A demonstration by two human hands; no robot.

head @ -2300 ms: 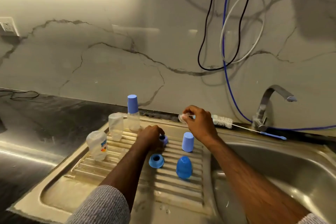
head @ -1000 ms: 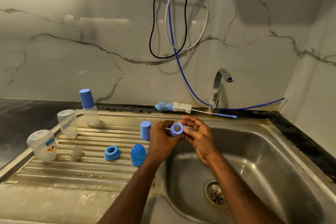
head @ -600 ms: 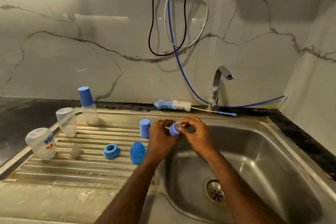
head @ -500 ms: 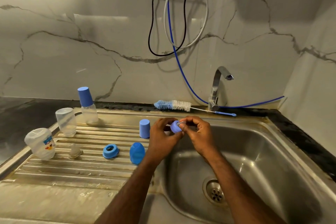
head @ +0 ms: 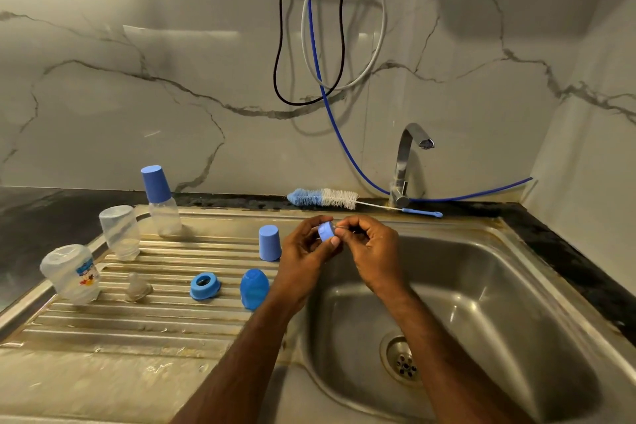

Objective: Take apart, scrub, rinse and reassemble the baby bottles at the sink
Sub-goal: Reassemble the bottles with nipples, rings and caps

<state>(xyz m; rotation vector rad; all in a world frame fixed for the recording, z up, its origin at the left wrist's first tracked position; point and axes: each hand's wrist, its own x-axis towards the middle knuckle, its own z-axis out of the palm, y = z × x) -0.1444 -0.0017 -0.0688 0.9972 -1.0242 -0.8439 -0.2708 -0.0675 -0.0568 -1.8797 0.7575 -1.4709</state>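
Over the sink's left rim, my left hand (head: 304, 251) grips a small blue screw ring (head: 326, 231). My right hand (head: 373, 248) pinches a clear teat at the ring's right side; the teat is mostly hidden by my fingers. On the ribbed drainboard (head: 137, 317) lie another blue ring (head: 204, 286), a blue domed cap (head: 254, 287), an upright blue cap (head: 269, 243) and a clear teat (head: 136, 291). Two clear bottle bodies stand upside down, one plain (head: 118, 232), one printed (head: 72, 274). A capped bottle (head: 160, 205) stands at the back.
A bottle brush (head: 323, 198) lies along the back ledge beside the tap (head: 407, 162). The steel basin (head: 481, 303) with its drain (head: 402, 360) is on the right. Black, blue and white cables (head: 309, 45) hang down the marble wall.
My hands carried the ring and teat from the drainboard to the basin edge. In the last half second the ring turned slightly between my fingers; the rest stays put.
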